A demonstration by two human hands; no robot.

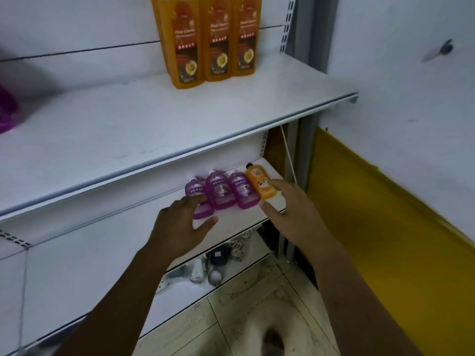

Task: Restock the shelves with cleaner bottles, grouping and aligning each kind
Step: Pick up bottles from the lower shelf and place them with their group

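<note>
Three purple cleaner bottles (221, 191) stand in a row on the lower white shelf (231, 227), with one small orange bottle (260, 181) at their right end. My left hand (180, 222) reaches to the leftmost purple bottle (199, 199); its fingers lie spread and touch the bottle's front. My right hand (290, 209) is beside the orange bottle, fingers straight, the fingertips touching its right side. Three tall orange bottles (213, 39) stand side by side at the back of the upper shelf (154, 129).
A purple object (6, 111) shows at the upper shelf's far left edge. Under the lower shelf lie a power strip, plugs and small items (218, 258) on the bottom board. A yellow panel (372, 227) and white wall stand to the right. Tiled floor lies below.
</note>
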